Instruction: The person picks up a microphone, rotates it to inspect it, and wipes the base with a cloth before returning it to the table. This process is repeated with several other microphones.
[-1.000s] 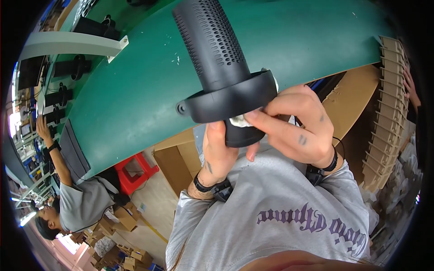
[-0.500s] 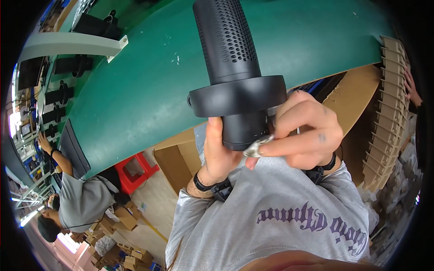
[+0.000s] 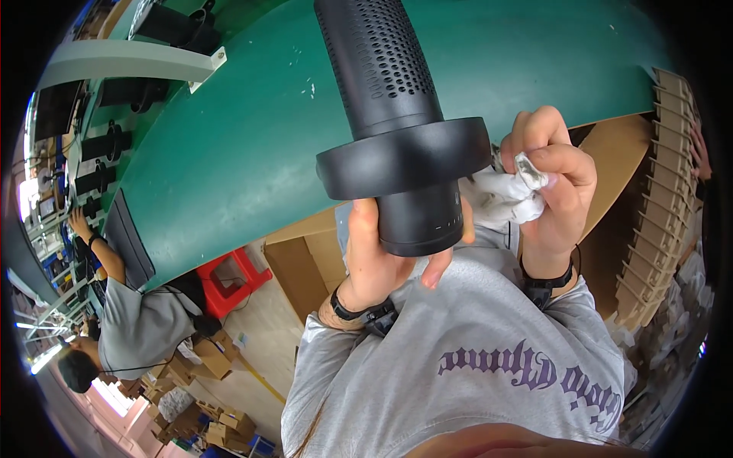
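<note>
A black cylindrical microphone (image 3: 405, 162) with a perforated grille and a wide collar ring stands tilted in front of me, its grille end over the green table. My left hand (image 3: 374, 263) is wrapped round its narrow lower body, below the ring; the fingertips show on the far side. Small pale marks line that lower body. To the right, my right hand (image 3: 563, 179) pinches a crumpled white cloth (image 3: 500, 197) with grey smudges. The cloth hangs beside the microphone's lower body; whether they touch I cannot tell.
The green tabletop (image 3: 221, 168) has small white flecks. A white bracket (image 3: 130, 62) and more black ringed devices (image 3: 107, 145) are at the left. Below the edge are an open carton (image 3: 294, 278) and a red stool (image 3: 233, 282). Cardboard dividers (image 3: 657, 198) stand right; a co-worker (image 3: 149, 328) sits left.
My right hand has moved up and right, away from the microphone's lower end, and more of the cloth shows. My left hand keeps its hold on the microphone.
</note>
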{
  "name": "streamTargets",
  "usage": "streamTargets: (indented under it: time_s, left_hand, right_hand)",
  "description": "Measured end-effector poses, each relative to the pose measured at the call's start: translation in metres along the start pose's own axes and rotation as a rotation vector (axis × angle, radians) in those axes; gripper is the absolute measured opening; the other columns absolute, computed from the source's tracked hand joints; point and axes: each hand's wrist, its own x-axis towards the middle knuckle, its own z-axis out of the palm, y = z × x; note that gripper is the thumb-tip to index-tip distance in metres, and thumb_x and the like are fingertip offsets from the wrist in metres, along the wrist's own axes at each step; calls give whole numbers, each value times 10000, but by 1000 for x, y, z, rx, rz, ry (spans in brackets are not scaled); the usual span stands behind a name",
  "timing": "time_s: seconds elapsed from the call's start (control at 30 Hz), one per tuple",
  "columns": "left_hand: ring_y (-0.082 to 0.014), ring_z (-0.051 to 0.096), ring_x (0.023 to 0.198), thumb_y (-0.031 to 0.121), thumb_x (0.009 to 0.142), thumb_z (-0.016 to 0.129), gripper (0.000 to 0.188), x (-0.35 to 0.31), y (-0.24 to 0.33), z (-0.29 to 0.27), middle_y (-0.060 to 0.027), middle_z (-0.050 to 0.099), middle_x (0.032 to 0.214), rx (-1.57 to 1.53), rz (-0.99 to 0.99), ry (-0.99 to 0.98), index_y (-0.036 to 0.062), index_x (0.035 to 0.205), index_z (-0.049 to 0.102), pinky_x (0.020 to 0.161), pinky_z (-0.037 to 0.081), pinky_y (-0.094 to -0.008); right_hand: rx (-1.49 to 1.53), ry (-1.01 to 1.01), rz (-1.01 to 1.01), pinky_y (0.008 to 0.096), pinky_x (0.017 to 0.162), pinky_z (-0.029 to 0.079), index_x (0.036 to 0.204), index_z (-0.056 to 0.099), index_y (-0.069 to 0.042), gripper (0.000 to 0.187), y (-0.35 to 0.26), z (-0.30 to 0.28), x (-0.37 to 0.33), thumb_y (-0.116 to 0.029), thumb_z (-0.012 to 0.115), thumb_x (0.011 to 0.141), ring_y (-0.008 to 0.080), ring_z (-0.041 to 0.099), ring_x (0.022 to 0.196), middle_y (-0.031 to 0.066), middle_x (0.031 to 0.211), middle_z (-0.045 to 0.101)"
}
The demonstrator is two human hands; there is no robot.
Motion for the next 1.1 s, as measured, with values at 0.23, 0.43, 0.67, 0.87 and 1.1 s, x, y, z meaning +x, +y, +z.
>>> streamTargets:
  time_s: [0.23, 0.43, 0.67, 0.87, 1.1]
  left_hand:
    - [-141, 506, 402, 751, 864, 148, 925, -7, -2, -4, -207, 596, 850, 136, 18, 7, -50, 1251, 404, 333, 421, -230]
    - [-157, 539, 525, 659, 916, 207, 724, -14, -4, -4, -110, 609, 907, 432, 119, 304, 41, 1176, 482, 390, 421, -275]
    - [-248, 589, 1032, 632, 929, 264, 728, -16, 12, -15, -171, 575, 1168, 565, 249, 346, 25, 1301, 416, 873, 494, -369]
    - [-170, 541, 438, 750, 858, 221, 922, -7, 25, -29, -240, 600, 878, -112, 121, -26, -71, 1239, 397, 385, 456, -229]
    - [-118, 392, 287, 758, 839, 207, 947, -13, 20, -30, -260, 564, 736, -110, 179, 83, -100, 1189, 406, 269, 343, -190]
  right_hand:
    - [-547, -105, -442, 254, 620, 428, 932, 717, 5, 360, -6, 17, 6, 54, 579, 603, 152, 514, 721, 80, 896, 554]
    - [-879, -327, -517, 307, 647, 431, 955, 699, -26, 414, -13, 35, 7, 52, 656, 550, 217, 509, 767, 84, 904, 535]
    - [-709, -515, -567, 332, 646, 447, 817, 691, -64, 272, 6, 44, 6, -40, 794, 567, 219, 508, 761, 54, 850, 513]
    - [-466, -145, -420, 293, 684, 462, 787, 734, -42, 232, 12, 46, 19, 48, 676, 581, 197, 543, 782, 70, 876, 519]
    - [-532, 50, -92, 254, 791, 455, 1032, 684, -11, 199, 76, 38, 82, -7, 606, 849, 136, 562, 909, 75, 1067, 584]
